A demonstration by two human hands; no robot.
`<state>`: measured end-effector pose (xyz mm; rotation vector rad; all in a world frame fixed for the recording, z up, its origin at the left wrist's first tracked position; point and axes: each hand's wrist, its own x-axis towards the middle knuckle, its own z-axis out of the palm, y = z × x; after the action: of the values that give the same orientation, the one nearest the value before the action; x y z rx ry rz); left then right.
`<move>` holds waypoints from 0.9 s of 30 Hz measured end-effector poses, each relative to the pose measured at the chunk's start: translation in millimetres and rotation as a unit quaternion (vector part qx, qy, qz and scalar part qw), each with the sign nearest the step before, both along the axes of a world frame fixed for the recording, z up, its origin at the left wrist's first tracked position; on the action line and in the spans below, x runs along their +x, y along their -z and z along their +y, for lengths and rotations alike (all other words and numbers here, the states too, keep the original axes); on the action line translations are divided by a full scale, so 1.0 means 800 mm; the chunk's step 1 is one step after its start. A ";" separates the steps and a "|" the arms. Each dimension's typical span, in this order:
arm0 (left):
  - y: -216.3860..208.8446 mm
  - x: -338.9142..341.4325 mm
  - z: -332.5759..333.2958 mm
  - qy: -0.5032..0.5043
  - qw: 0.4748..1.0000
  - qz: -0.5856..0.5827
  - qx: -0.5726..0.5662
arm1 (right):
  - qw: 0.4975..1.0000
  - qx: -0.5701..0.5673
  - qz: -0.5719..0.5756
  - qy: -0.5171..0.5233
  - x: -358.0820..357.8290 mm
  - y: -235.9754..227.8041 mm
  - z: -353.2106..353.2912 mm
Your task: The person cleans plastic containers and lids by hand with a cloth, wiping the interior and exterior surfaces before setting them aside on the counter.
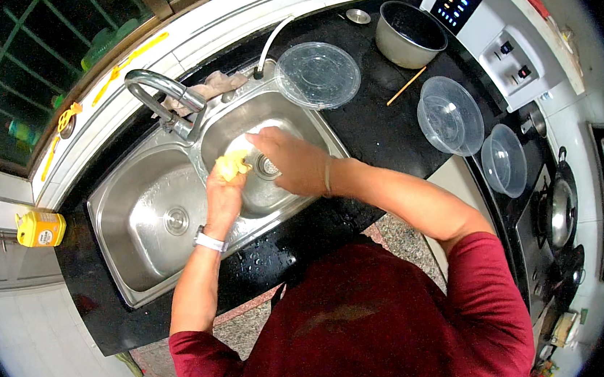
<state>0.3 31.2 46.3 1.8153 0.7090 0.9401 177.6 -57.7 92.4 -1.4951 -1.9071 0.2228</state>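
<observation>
Crumpled bundle [233, 164]: yellow
Shirt [373, 327]: dark red
Wristband [211, 241]: white
Countertop [378, 145]: black
2 sink basins [137, 211]: silver-grey
Plastic jug [41, 228]: yellow
Floor [411, 247]: speckled grey
Stick [406, 86]: tan

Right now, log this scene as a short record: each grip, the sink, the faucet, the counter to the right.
Left grip: holding a crumpled yellow item
Right grip: over the right basin, beside the yellow item; contents unclear
Sink: steel, two basins
Faucet: chrome, behind the basins
Counter: pot, wooden stick, clear bowls
</observation>
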 end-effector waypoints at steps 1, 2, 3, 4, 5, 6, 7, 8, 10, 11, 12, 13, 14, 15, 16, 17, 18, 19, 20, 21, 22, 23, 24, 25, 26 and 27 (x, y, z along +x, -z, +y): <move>-0.025 -0.014 -0.001 0.013 0.935 0.099 -0.341 | 0.995 0.030 -0.088 -0.034 -0.004 -0.013 -0.009; -0.043 -0.017 -0.009 0.061 0.911 0.033 -0.405 | 0.980 0.062 -0.177 -0.069 -0.011 -0.030 -0.018; -0.052 -0.011 -0.020 0.117 0.876 -0.029 -0.466 | 0.955 0.091 -0.265 -0.096 -0.015 -0.037 -0.026; -0.052 -0.016 -0.029 0.157 0.836 -0.066 -0.523 | 0.956 0.125 -0.241 -0.115 -0.019 -0.034 -0.032; -0.050 -0.018 -0.038 0.195 0.787 -0.093 -0.578 | 0.955 0.156 -0.219 -0.126 -0.021 -0.026 -0.037; -0.041 -0.029 -0.047 0.223 0.736 -0.091 -0.633 | 0.953 0.184 -0.201 -0.130 -0.018 -0.030 -0.041; -0.032 -0.026 -0.050 0.249 0.680 -0.085 -0.684 | 0.925 0.201 -0.254 -0.197 -0.007 -0.039 -0.038; -0.027 -0.030 -0.052 0.264 0.667 -0.072 -0.693 | 0.925 0.221 -0.206 -0.229 -0.010 -0.042 -0.039; -0.030 -0.050 -0.053 0.277 0.659 -0.030 -0.699 | 0.922 0.230 -0.170 -0.263 -0.019 -0.060 -0.038; -0.033 -0.056 -0.051 0.290 0.660 -0.001 -0.693 | 0.923 0.216 -0.185 -0.259 -0.018 -0.073 -0.041; -0.034 -0.062 -0.053 0.302 0.666 0.029 -0.682 | 0.929 0.199 -0.198 -0.242 -0.017 -0.072 -0.046; -0.034 -0.065 -0.059 0.312 0.675 0.057 -0.666 | 0.932 0.187 -0.208 -0.231 -0.018 -0.069 -0.049; -0.031 -0.064 -0.068 0.328 0.697 0.084 -0.632 | 0.934 0.175 -0.218 -0.222 -0.017 -0.067 -0.051; -0.031 -0.061 -0.079 0.346 0.746 0.102 -0.560 | 0.930 0.183 -0.235 -0.218 -0.020 -0.066 -0.053; -0.036 -0.052 -0.084 0.352 0.757 0.102 -0.541 | 0.925 0.189 -0.251 -0.215 -0.022 -0.065 -0.056; -0.040 -0.042 -0.088 0.359 0.766 0.105 -0.524 | 0.920 0.195 -0.265 -0.212 -0.020 -0.062 -0.055; -0.049 -0.037 -0.087 0.352 0.741 0.096 -0.563 | 0.917 0.171 -0.296 -0.206 -0.021 -0.057 -0.051; -0.054 -0.030 -0.089 0.344 0.715 0.087 -0.602 | 0.913 0.146 -0.325 -0.200 -0.018 -0.051 -0.047; -0.059 -0.028 -0.092 0.311 0.732 0.087 -0.600 | 0.907 0.128 -0.346 -0.202 -0.023 -0.043 -0.039; -0.067 -0.016 -0.098 0.276 0.749 0.087 -0.596 | 0.910 0.071 -0.356 -0.200 -0.021 -0.035 -0.034; -0.076 -0.012 -0.100 0.227 0.769 0.085 -0.591 | 0.909 0.025 -0.361 -0.208 -0.023 -0.025 -0.022; -0.073 -0.009 -0.098 0.231 0.785 0.064 -0.571 | 0.906 -0.026 -0.364 -0.215 -0.025 -0.039 -0.013; -0.077 0.003 -0.094 0.216 0.804 0.093 -0.546 | 0.898 -0.078 -0.366 -0.232 -0.019 -0.050 -0.011; -0.085 0.009 -0.089 0.184 0.823 0.120 -0.523 | 0.885 -0.119 -0.364 -0.263 -0.009 -0.085 -0.008; -0.091 0.022 -0.090 0.162 0.855 0.117 -0.479 | 0.893 -0.157 -0.335 -0.258 -0.005 -0.088 -0.004; -0.091 0.022 -0.079 0.159 0.863 0.190 -0.440 | 0.895 -0.192 -0.311 -0.257 -0.008 -0.092 0.002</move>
<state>17.9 -31.8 118.8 1.2112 0.8554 -0.0256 171.3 -56.1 165.8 -1.3637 -2.9137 0.4170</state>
